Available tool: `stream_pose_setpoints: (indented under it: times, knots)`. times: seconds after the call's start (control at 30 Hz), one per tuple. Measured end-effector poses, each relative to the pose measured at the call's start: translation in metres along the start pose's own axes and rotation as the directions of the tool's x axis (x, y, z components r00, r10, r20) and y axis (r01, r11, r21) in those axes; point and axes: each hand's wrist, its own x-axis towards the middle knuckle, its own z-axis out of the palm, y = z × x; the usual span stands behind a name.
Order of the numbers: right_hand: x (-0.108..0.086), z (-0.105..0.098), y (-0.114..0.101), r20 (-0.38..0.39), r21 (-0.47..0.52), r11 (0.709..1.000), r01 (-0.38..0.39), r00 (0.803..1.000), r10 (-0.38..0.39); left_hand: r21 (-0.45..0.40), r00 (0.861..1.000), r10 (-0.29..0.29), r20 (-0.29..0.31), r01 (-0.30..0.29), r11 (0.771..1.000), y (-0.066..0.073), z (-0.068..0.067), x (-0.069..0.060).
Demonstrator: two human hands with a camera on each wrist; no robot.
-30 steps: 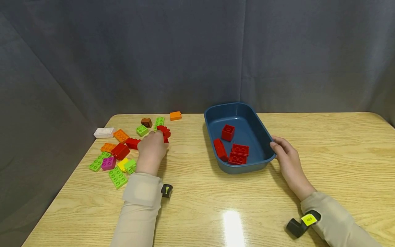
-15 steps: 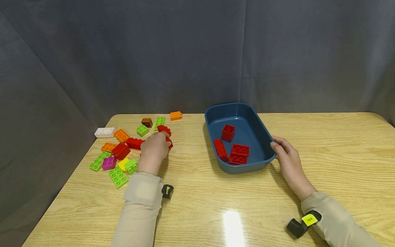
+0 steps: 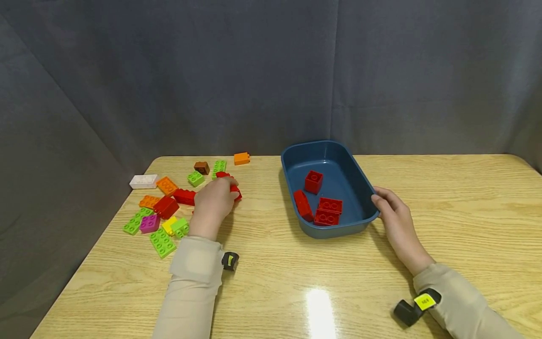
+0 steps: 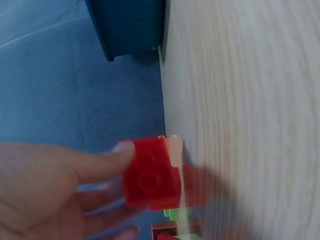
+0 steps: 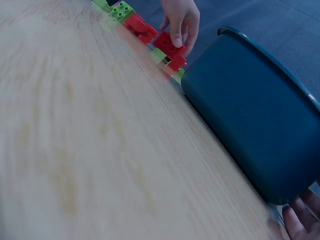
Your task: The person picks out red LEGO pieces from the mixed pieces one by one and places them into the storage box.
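My left hand [image 3: 213, 200] pinches a red toy building brick [image 4: 150, 175] between thumb and fingers, at the right side of a scattered group of bricks. Another red piece [image 3: 223, 174] shows just behind the hand, partly hidden by it. My right hand [image 3: 395, 226] holds the right side of a blue plastic tub [image 3: 334, 231], its thumb at the rim. Inside the tub lie several red bricks, among them an upright square one [image 3: 313, 181] and a pair side by side [image 3: 328, 212].
Left of my left hand lie red bricks [image 3: 166, 207], green bricks [image 3: 163, 242], orange bricks [image 3: 167, 186], a purple brick [image 3: 150, 223], a yellow brick [image 3: 169, 225] and a white brick [image 3: 143, 181]. One orange brick [image 3: 242, 158] sits by the back edge. A grey curtain [image 3: 271, 80] stands behind the table.
My left hand has shifted slightly to the right with the red brick, uncovering more of the red brick on its left. The right hand and the tub have stayed in place.
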Motion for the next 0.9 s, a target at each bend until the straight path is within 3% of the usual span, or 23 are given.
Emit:
stream_pose_setpoints:
  times: [0.17,0.37,0.67,0.9]
  knots:
    - [0.0,0.0,0.0,0.002,-0.001,1.0,0.002,1.0,-0.002,-0.067,0.994,0.075,-0.08,-0.08,0.994,0.004,-0.004,-0.001]
    - [0.001,0.001,-0.001,0.004,0.004,1.0,0.007,1.0,-0.007,-0.081,0.972,0.134,-0.195,-0.152,0.985,0.012,-0.007,-0.002]
    - [0.0,0.0,-0.001,0.007,0.005,1.0,0.006,1.0,-0.006,-0.04,0.907,0.241,-0.345,-0.271,0.962,0.027,-0.008,-0.005]
    - [0.0,0.0,0.0,0.005,0.014,1.0,0.004,1.0,-0.004,0.017,0.865,0.337,-0.371,-0.356,0.934,0.045,-0.004,-0.012]
